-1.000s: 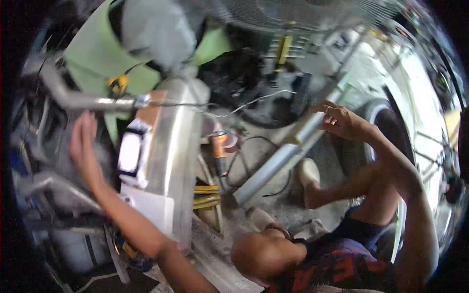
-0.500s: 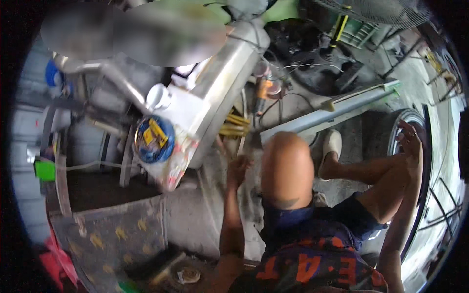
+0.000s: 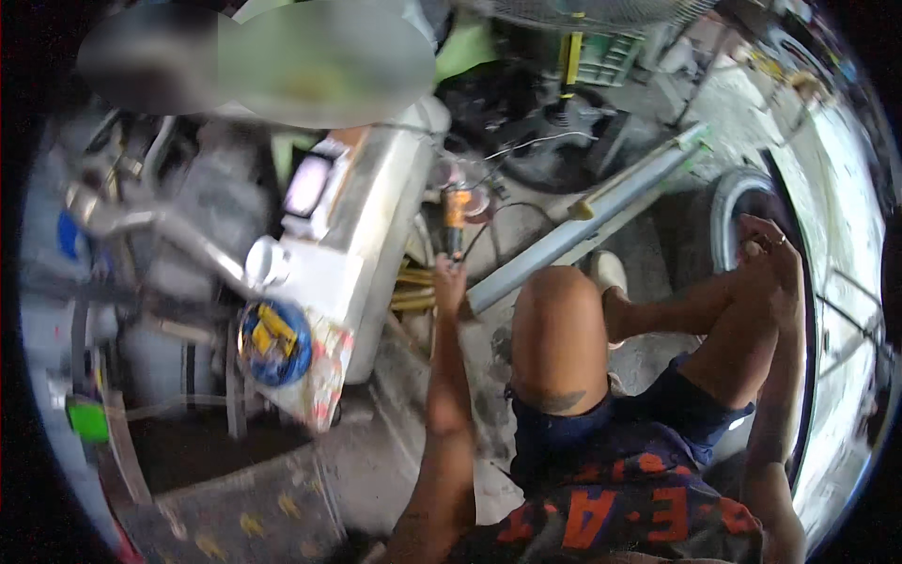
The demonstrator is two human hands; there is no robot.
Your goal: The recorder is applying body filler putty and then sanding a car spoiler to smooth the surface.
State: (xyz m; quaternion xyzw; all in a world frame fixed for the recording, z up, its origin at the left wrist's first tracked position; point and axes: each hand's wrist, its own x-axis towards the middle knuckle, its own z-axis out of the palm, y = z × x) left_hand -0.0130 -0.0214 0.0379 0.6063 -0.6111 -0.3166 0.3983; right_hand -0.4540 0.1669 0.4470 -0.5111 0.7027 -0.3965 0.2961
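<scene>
My left hand (image 3: 450,274) reaches forward to the rear end of an orange and black angle grinder (image 3: 455,218) lying on the floor. Its fingertips meet the tool's tail, but they are small and blurred, so I cannot tell whether they grip it. By the grinder's front end is a reddish-brown disc (image 3: 476,201). My right hand (image 3: 766,242), a ring on one finger, hangs loosely bent past my right knee with nothing plainly held. Behind it stands a round wheel-like ring (image 3: 725,211).
A long grey metal profile (image 3: 573,235) lies across the floor ahead. To the left, a bench (image 3: 376,202) carries a white cup (image 3: 267,260) and a blue bowl (image 3: 299,368) with yellow pieces. Yellowish bars (image 3: 411,299) lie below it. A fan (image 3: 571,66) stands beyond.
My left hand has moved forward from beside my left knee to the grinder's rear end. My right hand's fingers have bent down from a raised, spread pose. The whole view has shifted.
</scene>
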